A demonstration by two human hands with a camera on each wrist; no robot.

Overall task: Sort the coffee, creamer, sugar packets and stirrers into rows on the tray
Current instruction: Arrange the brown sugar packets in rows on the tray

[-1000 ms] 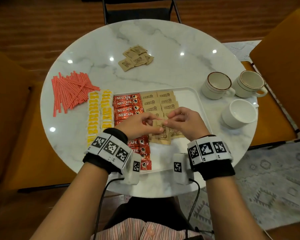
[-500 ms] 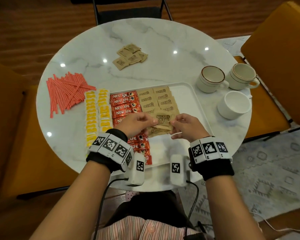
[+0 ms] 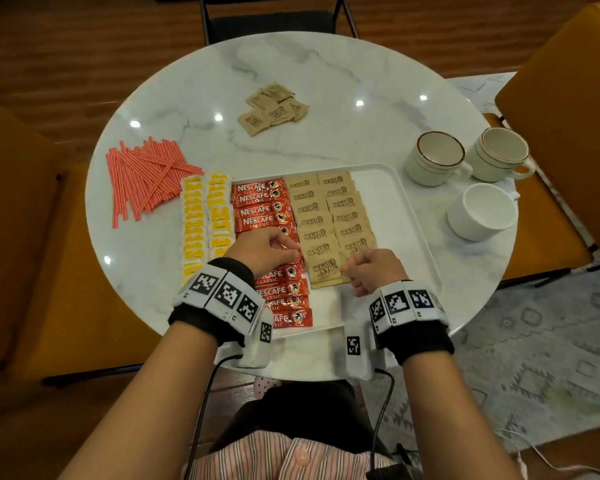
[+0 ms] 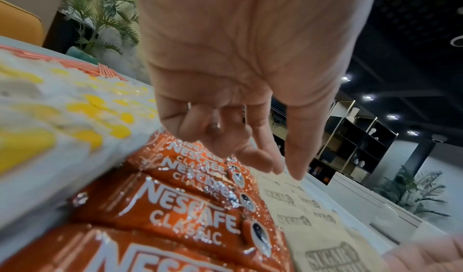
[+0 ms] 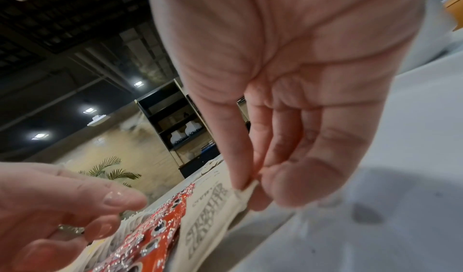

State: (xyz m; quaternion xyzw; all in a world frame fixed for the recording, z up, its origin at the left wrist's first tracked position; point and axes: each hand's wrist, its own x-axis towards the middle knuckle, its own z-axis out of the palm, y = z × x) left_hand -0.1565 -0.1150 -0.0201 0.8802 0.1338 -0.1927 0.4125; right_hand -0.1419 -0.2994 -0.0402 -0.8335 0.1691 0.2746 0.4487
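My right hand (image 3: 373, 271) pinches the edge of a brown sugar packet (image 3: 326, 270) between thumb and fingers (image 5: 283, 185), nearest packet of the left sugar row on the white tray (image 3: 395, 209). My left hand (image 3: 262, 251) sits over the red coffee sachets (image 3: 262, 211), fingers loosely curled, holding nothing. Coffee row runs down the tray's left side, two sugar rows just beside it on the right. Yellow creamer packets (image 3: 205, 220) in two rows on the counter (image 3: 326, 81) just left of the tray. Red stirrers (image 3: 142, 174) in a loose pile further left. A small heap of spare sugar packets (image 3: 274, 109) lies at the far side. Three cups (image 3: 437, 162) stand right of the tray.
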